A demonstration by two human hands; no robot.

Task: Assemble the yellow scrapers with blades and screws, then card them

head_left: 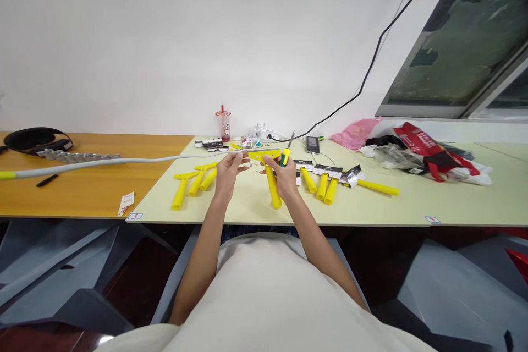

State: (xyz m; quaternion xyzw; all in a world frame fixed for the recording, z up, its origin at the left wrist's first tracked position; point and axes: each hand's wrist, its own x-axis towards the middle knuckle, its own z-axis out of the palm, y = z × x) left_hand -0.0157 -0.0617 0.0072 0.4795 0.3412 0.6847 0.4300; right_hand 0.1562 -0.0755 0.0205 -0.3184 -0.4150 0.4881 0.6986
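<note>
A yellow T-shaped scraper (272, 184) with a metal strip along its head is held between both hands above the table. My left hand (229, 173) pinches the left end of its head between thumb and fingers. My right hand (286, 175) is closed round the right side of the scraper where handle and head meet. It also grips a yellow-and-green screwdriver (285, 157), whose shaft points up. Small parts, too small to name, lie on the table behind the scraper. Several more yellow scraper handles (180, 193) lie to the left, others (330, 191) to the right.
On the pale table (231, 212) stand a drink cup (224, 125) and a white charger (259, 132). A black device (312, 144), a pink bag (357, 133) and a red bag (424, 148) lie right. A grey-white cord (136, 160) crosses from the left. Black headgear (35, 140) rests on the orange table.
</note>
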